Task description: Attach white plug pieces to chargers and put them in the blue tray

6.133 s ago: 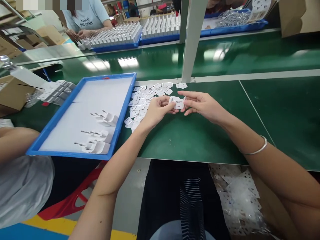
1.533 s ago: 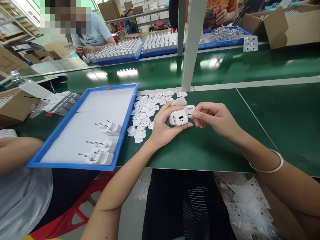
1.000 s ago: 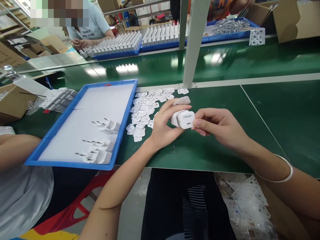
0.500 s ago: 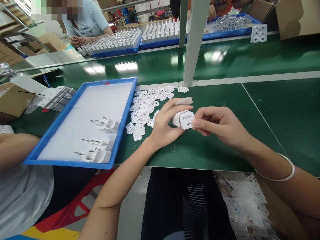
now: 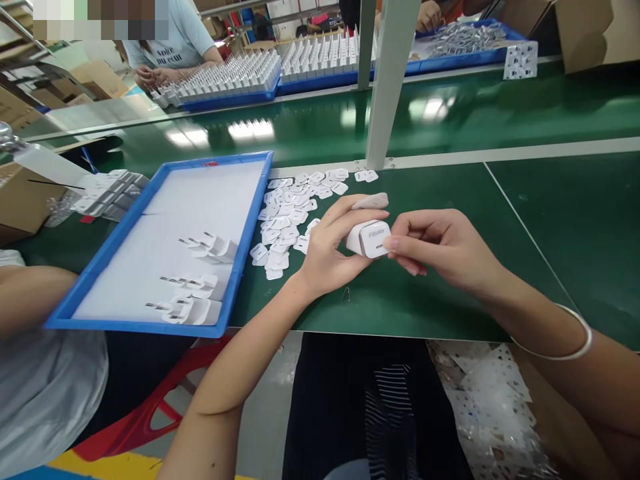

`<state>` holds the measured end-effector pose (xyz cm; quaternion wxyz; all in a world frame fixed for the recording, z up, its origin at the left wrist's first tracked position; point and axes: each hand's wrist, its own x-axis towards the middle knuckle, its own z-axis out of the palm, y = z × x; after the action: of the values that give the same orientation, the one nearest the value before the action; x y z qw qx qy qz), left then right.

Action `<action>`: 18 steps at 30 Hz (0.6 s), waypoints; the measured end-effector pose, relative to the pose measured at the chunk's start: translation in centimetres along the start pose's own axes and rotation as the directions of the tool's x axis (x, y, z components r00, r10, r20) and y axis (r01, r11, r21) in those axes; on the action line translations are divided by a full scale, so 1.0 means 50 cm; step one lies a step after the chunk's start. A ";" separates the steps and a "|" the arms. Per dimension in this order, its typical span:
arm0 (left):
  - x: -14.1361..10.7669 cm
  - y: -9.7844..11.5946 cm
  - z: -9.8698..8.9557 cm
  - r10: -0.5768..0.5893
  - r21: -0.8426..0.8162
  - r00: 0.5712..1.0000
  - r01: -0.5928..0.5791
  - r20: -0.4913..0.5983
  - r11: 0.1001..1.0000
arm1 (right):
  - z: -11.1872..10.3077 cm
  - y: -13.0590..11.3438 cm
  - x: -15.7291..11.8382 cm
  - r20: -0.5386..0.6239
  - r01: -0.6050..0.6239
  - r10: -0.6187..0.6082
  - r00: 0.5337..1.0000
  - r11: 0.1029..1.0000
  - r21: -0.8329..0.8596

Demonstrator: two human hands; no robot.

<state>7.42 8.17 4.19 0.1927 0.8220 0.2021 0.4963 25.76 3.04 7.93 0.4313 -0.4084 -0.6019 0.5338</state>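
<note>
My left hand is wrapped round a white charger with grey lettering and a slot on its end face. A flat white plate sits between the upper fingers of the same hand. My right hand is closed in a pinch at the right edge of the charger's face; what it pinches, if anything, is too small to tell. Left of my left hand, many white plates lie loosely piled on the green table.
A blue-rimmed tray at the left holds several white plugs. Behind it runs a green conveyor, with a metal post at its near edge. Trays of plugs and a person in light blue are beyond. Another person's arm is at left.
The whole view has shifted slightly. My hands keep nearly the same hold on the charger, and the right fingers remain at its edge.
</note>
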 end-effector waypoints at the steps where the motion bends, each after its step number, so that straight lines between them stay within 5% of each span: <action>1: 0.000 0.001 0.000 -0.009 0.001 1.000 0.009 0.004 1.000 | 0.000 0.001 -0.001 -0.002 -0.001 0.001 1.000 1.000 -0.001; 18: 0.001 -0.011 0.007 0.062 -0.034 0.998 -0.063 -0.023 0.997 | 0.005 0.003 -0.007 -0.063 0.062 -0.071 0.995 0.988 -0.139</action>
<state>7.65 8.61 3.77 0.1893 0.8189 0.1697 0.5146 25.61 2.65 7.76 0.4399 -0.4347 -0.6354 0.4623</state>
